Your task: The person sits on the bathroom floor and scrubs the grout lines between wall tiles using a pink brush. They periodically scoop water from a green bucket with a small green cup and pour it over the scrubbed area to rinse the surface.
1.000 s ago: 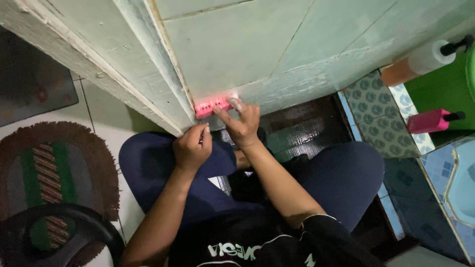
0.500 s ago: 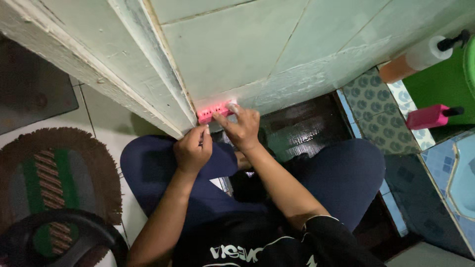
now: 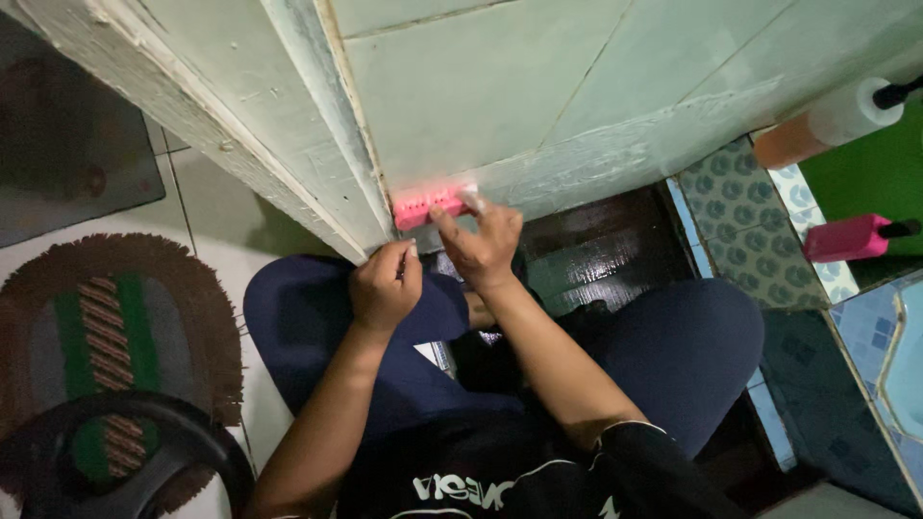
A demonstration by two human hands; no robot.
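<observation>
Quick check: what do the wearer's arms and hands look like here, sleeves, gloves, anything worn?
Both hands are bare: no gloves on the left hand or the right hand. No rings, watch or bands show. Both forearms are uncovered. A black short sleeve with a thin white edge line ends near the right elbow. Dark navy trousers cover the legs.

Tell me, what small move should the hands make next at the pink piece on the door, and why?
Probably press the right hand flat along the pink strip, since its fingers already rest on it at the door's lower edge, while the left hand, closed in a pinch, waits just below.
</observation>
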